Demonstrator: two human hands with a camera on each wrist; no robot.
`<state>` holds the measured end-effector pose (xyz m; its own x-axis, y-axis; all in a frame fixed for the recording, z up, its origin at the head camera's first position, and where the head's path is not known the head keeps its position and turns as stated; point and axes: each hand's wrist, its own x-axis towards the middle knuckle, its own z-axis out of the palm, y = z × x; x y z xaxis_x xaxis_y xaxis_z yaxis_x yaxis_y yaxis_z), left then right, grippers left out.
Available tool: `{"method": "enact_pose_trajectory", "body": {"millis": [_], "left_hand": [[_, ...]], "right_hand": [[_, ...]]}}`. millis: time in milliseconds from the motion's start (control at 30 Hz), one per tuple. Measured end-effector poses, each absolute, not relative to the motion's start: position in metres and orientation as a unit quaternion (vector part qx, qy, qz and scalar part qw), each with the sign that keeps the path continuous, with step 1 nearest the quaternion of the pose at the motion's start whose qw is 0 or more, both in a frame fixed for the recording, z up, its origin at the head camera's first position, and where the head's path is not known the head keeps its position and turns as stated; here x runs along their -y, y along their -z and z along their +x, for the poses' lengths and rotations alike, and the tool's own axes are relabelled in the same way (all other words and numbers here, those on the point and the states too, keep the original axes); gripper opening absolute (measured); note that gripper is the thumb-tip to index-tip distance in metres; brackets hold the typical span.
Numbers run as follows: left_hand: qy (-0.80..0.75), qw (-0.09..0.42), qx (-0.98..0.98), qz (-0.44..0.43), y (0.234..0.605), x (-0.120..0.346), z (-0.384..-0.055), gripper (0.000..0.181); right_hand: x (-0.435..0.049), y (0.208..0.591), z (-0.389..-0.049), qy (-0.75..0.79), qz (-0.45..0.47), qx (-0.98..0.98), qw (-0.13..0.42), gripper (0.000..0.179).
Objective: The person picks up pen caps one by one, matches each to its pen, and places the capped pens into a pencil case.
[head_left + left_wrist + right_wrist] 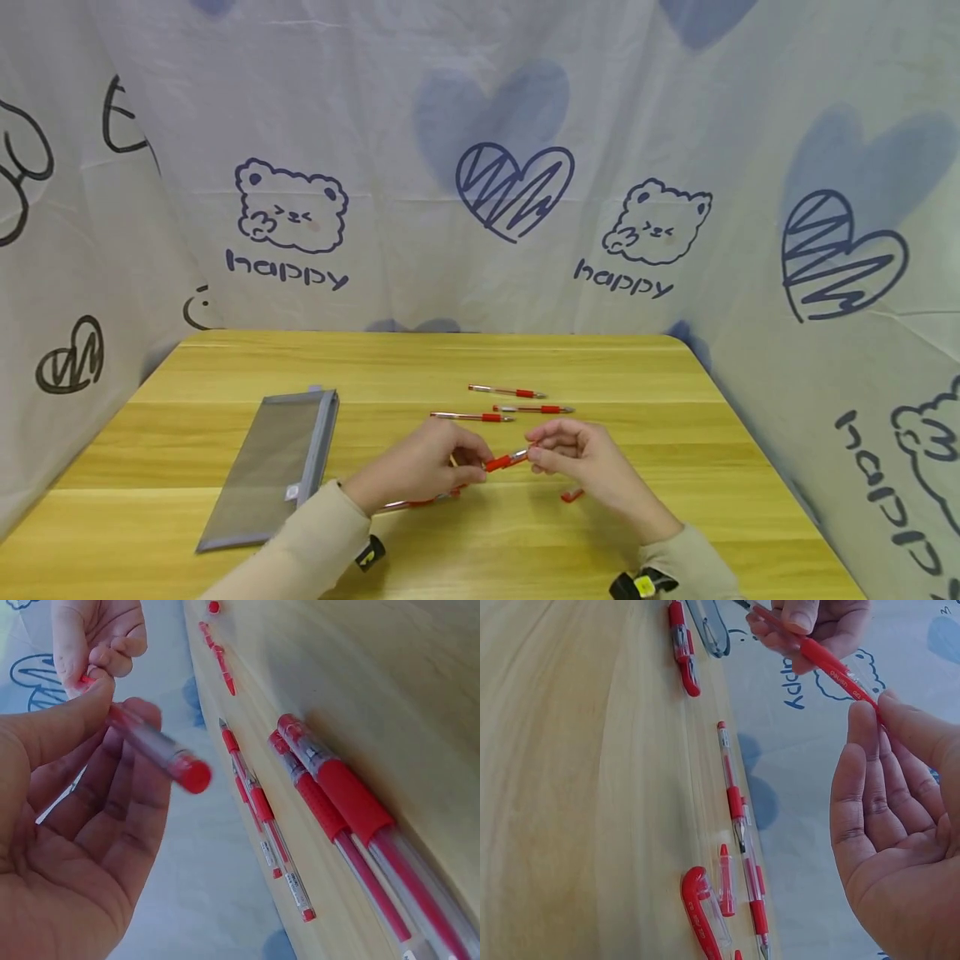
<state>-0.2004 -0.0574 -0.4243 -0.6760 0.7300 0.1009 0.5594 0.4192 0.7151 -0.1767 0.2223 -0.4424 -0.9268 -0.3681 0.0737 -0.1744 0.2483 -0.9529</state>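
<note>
Between both hands is a red gel pen (497,463) with a clear barrel. My left hand (435,462) pinches its barrel between thumb and fingers, and the pen's red end plug (196,777) points at the left wrist camera. At the other end, my right hand (581,458) pinches the tip of the red-clipped clear cap (844,673), which is in line with the pen. Below the left hand lie capped red pens (408,505) side by side, partly hidden by that hand. A loose cap (572,495) lies under the right hand.
Several uncapped red pens (465,417) lie farther back on the wooden table (600,367). Another loose cap (726,885) shows near them in the right wrist view. A grey mesh zip pouch (262,467) lies flat at the left. Printed white curtains (405,108) stand around the table.
</note>
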Motion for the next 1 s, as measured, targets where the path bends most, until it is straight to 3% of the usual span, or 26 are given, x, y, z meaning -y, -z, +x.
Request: {"method": "enact_pose_trajectory", "body": {"millis": [367,1000], "left_hand": [[-0.37,0.083,-0.831,0.406,0.4265,0.0527,-0.1992,0.008],[-0.426,0.104,-0.817,0.375,0.4259,0.0497,-0.1952,0.007]], "right_hand": [[-0.2228,0.442,-0.1775,0.564,-0.173,-0.804,0.071,0.034],[-0.2216,0.4421,-0.1815,0.574,-0.207,-0.79,0.061,0.024]]}}
